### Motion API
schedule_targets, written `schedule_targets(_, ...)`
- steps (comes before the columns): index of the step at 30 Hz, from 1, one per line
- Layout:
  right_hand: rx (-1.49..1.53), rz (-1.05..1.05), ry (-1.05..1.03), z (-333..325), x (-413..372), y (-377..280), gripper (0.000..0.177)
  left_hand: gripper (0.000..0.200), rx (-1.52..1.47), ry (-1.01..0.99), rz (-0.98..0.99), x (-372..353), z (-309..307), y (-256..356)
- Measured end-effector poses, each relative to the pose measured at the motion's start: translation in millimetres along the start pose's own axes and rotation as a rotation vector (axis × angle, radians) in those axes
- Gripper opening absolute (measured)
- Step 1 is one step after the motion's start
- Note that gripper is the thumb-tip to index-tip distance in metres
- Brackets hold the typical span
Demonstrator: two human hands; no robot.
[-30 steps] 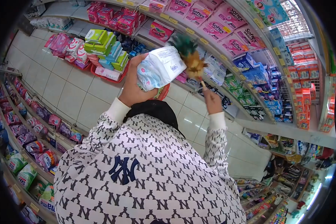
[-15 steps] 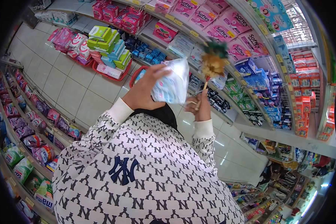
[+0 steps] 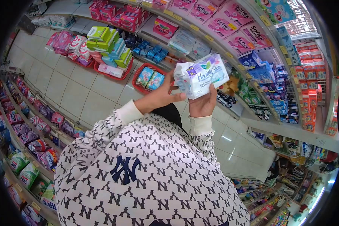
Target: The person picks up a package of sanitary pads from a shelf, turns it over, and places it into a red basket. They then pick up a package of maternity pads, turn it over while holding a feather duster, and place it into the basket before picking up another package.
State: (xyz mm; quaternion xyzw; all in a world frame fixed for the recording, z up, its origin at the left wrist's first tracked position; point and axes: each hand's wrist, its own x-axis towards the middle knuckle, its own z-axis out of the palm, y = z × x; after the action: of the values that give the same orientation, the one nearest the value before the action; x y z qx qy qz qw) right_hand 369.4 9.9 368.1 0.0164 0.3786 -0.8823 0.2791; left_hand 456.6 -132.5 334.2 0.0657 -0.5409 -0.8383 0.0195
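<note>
The white soft plastic pack [image 3: 201, 75] bears "Healthy Skin" in purple letters; the smaller print beneath is too small to read. The big pink packs [image 3: 224, 24] above the long white shelf edge [image 3: 202, 32] read "Softex". The white patterned sweater [image 3: 125, 169] carries a large dark blue "NY" monogram, repeated small all over.

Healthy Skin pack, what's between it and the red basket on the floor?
Only the left hand: its fingers grip the Healthy Skin pack right beside the red basket, in the head view.
</note>
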Motion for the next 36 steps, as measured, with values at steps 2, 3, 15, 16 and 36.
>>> schedule_targets(2,-0.060,-0.071,-0.012,-1,-2,8,0.058,0.104,-0.160,0.108,-0.068,6,11,-7)
schedule_targets(3,-0.114,-0.099,-0.025,-7,-1,14,0.058,0.099,-0.340,0.146,-0.088,8,15,4)
schedule_targets(15,-1.690,-0.292,-0.101,-92,-51,-27,0.036,0.085,-0.263,0.489,0.096,13,-14,-27)
schedule_targets(16,-1.796,-0.327,-0.105,-89,-50,-25,0.039,0.086,-0.257,0.485,0.118,15,-18,-33)
schedule_targets(36,-1.397,-0.240,-0.082,-120,-17,-42,0.045,0.090,1.041,0.335,0.472,-3,-35,25)
